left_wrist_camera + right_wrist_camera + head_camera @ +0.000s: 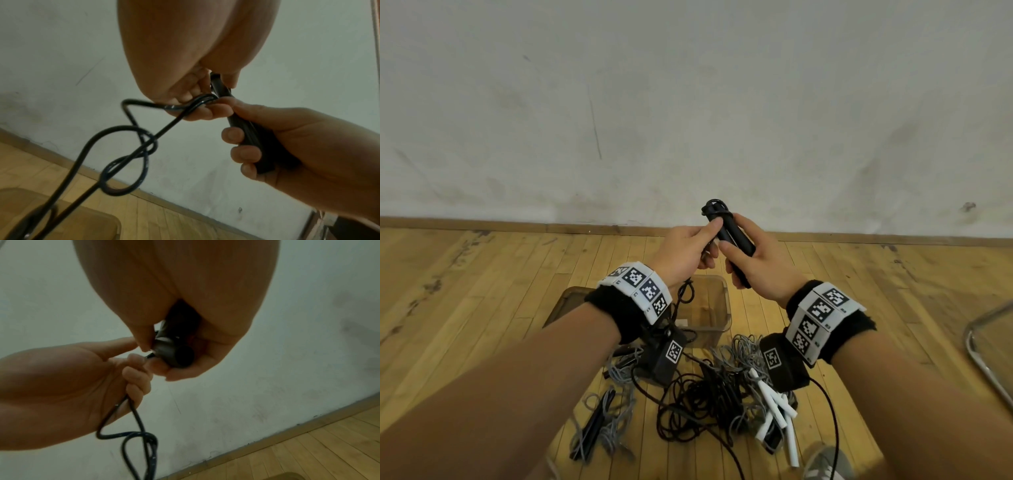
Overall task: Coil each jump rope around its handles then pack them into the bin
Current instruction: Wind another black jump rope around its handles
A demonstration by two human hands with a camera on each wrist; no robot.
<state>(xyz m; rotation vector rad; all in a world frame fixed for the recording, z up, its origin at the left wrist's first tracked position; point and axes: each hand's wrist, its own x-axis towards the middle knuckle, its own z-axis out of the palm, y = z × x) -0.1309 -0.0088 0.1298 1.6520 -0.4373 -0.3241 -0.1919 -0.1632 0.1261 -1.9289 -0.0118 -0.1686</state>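
Two hands meet in mid-air above the wooden floor, close to the baseboard of a scuffed white wall. Bare boards stretch wide at far left; the ground between the forearms is crowded.

Left to right on the floor: a grey rope bundle with dark handles, partly cut off by the left forearm; the clear bin, its left side hidden behind the left wrist band, contents hard to make out; a tangle of loose black rope; white handles lying on grey cord; at the far right edge a metal-rimmed thing, cropped, unidentifiable.

Left hand: fingers curled round the black rope, thumb stretched toward the handles. The rope hangs from this hand in a loose twisted loop, then drops toward the bin; its lower run is blurred in the wrist view.

Right hand: fingers wrapped round the pair of black handles, held side by side, tilted up and away. A turn or two of rope sits at the handles' upper end, just past both thumbs. How many turns, I cannot tell.
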